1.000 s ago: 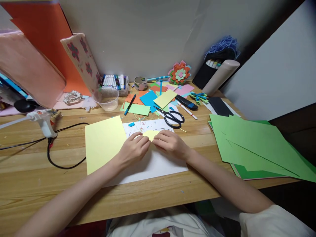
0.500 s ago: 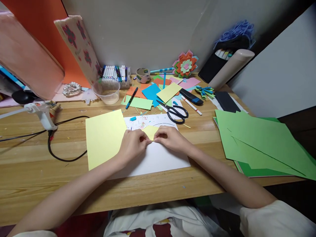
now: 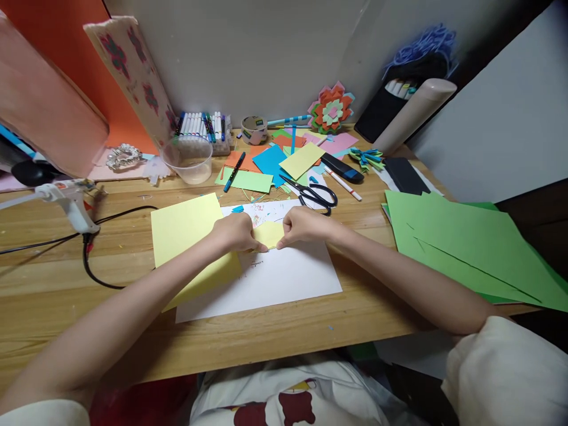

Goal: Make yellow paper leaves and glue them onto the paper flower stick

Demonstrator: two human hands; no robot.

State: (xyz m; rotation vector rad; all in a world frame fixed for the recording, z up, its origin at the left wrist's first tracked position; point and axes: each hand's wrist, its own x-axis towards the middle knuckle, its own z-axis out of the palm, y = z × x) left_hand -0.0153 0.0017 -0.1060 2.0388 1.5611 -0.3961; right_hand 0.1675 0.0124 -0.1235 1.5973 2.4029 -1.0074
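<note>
A small piece of yellow paper [image 3: 268,235] lies between my hands, over a white sheet [image 3: 284,278]. My left hand [image 3: 237,232] is closed on its left side, thumb pressed at the near edge. On the other side my right hand [image 3: 304,226] grips it in the same way, the two thumbs close together along that edge. The fingers cover part of the paper. A larger yellow sheet [image 3: 186,228] lies partly under my left forearm. Black-handled scissors [image 3: 310,192] rest just beyond my right hand.
A white glue gun [image 3: 71,207] with a black cord stands at left. Coloured paper scraps [image 3: 270,164], a marker [image 3: 234,171] and a clear plastic cup [image 3: 189,161] lie toward the wall. Green sheets [image 3: 461,242] are stacked at right, near a paper flower [image 3: 331,109] and a tape roll [image 3: 254,130].
Both hands have turned over the small yellow paper, knuckles higher and thumbs now pressing down along its near edge. The view has shifted slightly.
</note>
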